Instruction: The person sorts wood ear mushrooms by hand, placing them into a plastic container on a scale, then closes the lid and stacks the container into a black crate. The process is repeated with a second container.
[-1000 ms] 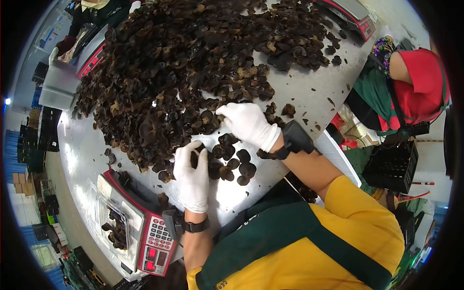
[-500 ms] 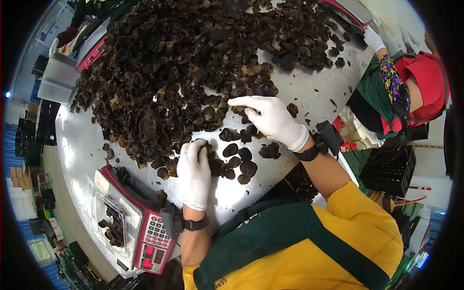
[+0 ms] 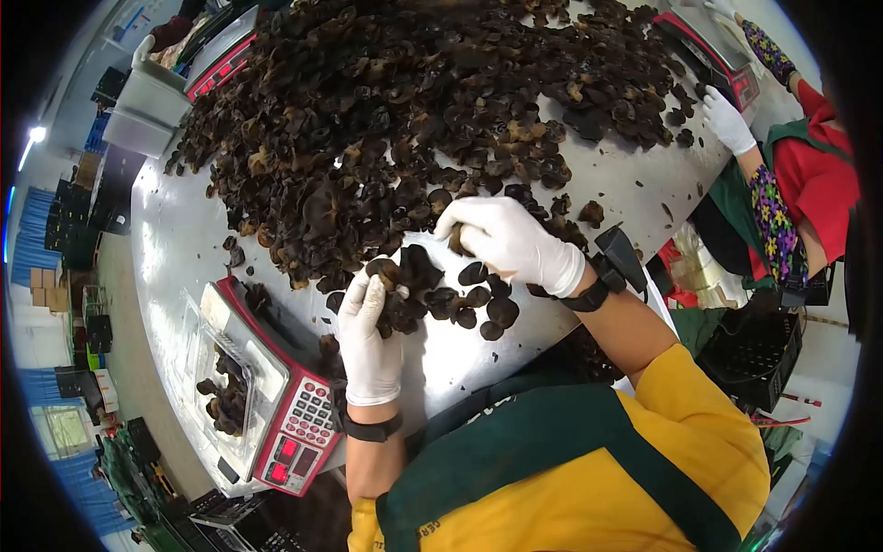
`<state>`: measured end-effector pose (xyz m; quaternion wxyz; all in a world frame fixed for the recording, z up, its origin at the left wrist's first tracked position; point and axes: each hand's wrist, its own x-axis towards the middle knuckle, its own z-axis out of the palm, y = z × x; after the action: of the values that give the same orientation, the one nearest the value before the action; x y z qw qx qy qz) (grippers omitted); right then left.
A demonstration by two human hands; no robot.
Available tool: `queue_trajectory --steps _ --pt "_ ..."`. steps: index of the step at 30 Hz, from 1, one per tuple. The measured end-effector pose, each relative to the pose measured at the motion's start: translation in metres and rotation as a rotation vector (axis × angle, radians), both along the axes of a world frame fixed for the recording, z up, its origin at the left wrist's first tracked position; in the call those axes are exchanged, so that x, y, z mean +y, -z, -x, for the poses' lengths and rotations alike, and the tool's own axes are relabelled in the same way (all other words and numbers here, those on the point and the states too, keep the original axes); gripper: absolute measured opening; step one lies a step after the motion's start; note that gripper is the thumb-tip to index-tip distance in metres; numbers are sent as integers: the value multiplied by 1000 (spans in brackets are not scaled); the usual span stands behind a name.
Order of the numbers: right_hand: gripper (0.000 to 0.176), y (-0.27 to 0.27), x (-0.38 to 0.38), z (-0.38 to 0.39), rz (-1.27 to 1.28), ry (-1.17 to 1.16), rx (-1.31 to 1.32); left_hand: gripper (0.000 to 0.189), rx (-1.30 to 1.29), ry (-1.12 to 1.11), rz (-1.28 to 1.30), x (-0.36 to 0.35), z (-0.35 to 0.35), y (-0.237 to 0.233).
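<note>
Bright metal forms a broad surface, with blue curtains and cardboard boxes at the far left of the room. Across its upper part spreads a large heap of dark brown fungus pieces, glossy and curled, with stray bits scattered at its right edge.

At the near edge of the heap, the white-gloved left hand has a narrow grip, thumb and fingers closed on a brown cap. More dark pieces sit just beside its fingers; whether it also holds those, I cannot tell. The right hand, gloved too, bends over the edge of the heap, its grip narrow around a brownish piece that is partly hidden by the fingers. Between and below the two hands, a small group of loose round pieces lies on the metal.

Left of the person stands a red-and-white scale with lit red digits. On its plate rests a clear plastic tray containing a few dark pieces. At upper right, near another red scale, a co-worker's gloved hand extends from a flowered sleeve.
</note>
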<state>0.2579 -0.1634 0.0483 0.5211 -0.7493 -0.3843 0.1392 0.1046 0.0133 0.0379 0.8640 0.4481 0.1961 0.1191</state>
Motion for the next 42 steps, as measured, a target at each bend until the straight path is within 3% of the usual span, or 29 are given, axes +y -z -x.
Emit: queue_trajectory --steps 4,5,6,8,9,12,14,17,18,20,21,24,29,30,31,32,34,35,36,38,39,42 --pt "14 -11 15 27 2 -134 13 27 76 37 -45 -20 -1 -6" --pt "17 -1 20 28 -60 -86 -163 26 7 63 -93 -26 -2 -16" --pt "17 -3 20 28 -56 -83 -164 26 7 67 -89 -24 0 -14" --pt "17 -16 21 21 -107 -162 59 25 13 1 -193 -16 3 -13" --pt "18 -31 18 19 -2 -122 191 23 -7 -59 -179 -16 6 -25" --pt "26 1 26 6 101 -27 -265 16 11 -223 -248 -1 21 -28" --pt "48 14 28 10 313 -196 -321 13 -7 -215 -269 5 32 -29" --pt "53 47 36 21 330 -263 -450 5 94 -220 -423 6 46 -26" --pt "46 52 38 19 315 -232 -453 3 135 -219 -482 5 50 -23" --pt "33 53 43 18 287 -176 -455 5 222 -192 -645 9 58 -9" --pt "20 50 43 17 294 -161 -430 4 205 -146 -883 9 59 -6" --pt "20 51 42 8 323 -109 -371 12 359 -64 -1495 2 55 -4" --pt "22 40 36 2 236 -33 -385 23 347 -73 -1802 7 30 31" --pt "22 32 35 4 241 -53 -127 23 371 -52 -1887 8 26 39" --pt "22 26 33 5 242 -72 130 22 378 -32 -1865 10 20 42" --pt "22 22 31 7 242 -68 122 22 370 -38 -1864 11 19 41" --pt "21 18 25 11 -21 -131 423 21 385 -7 -1864 11 19 32" --pt "21 18 22 12 -21 -130 418 20 309 -58 -1790 7 22 25" --pt "23 20 19 12 -92 -144 572 20 303 -61 -1792 7 24 18" --pt "26 30 16 12 -233 -178 880 18 56 -99 -1531 9 33 9" --pt "20 43 18 11 -280 -211 233 14 -8 -94 -1417 13 40 14" --pt "35 44 26 11 -202 -347 86 12 118 36 -852 22 61 6"
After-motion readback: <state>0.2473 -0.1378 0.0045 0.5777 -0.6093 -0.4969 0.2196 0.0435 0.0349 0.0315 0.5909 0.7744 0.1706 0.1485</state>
